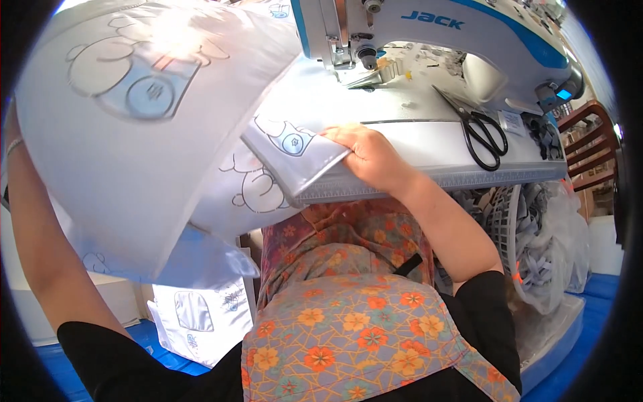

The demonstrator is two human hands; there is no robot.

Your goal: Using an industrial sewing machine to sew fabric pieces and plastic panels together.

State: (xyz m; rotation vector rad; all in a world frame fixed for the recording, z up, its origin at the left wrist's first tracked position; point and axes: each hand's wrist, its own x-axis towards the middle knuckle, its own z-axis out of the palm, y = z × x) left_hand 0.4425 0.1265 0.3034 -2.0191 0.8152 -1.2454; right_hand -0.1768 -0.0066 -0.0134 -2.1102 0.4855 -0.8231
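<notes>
Cloth (167,144) rises at left, lies over table (422,141) edge at centre. Left hand (11,124): mostly hidden, grip can't be judged. Right hand (368,157): pinches 1 cloth corner. Judgement: keep edge flat, tension even, scissors (471,127) clear.

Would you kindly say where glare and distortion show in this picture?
In the head view, glare bleaches the top of the large white cartoon-printed fabric; in the same head view, the brown wooden slatted chair looks bowed near the dark fisheye rim.
</notes>
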